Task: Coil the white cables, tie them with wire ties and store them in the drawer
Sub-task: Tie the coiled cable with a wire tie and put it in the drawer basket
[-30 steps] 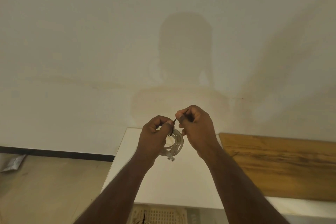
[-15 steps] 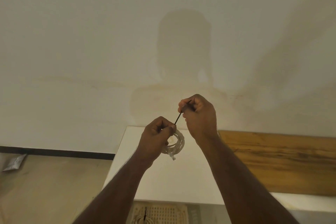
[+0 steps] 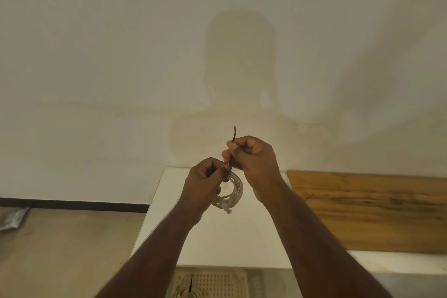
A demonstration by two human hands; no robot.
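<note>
Both hands were busy: the left (image 3: 203, 182) gripped the light, springy coil (image 3: 233, 195); the right (image 3: 251, 155) pinched the thin, bendable tie (image 3: 233, 143) mid-length.

Dim warm light, person's soft shadow on the wall (image 3: 96, 31), wide-angle bending at edges

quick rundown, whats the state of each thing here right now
white cable: coiled, held up above the white cabinet top
wire tie: not yet tied off, one end sticking up
left hand: grips the coil
right hand: pinches the tie
perforated tray: in view below the cabinet edge
</note>
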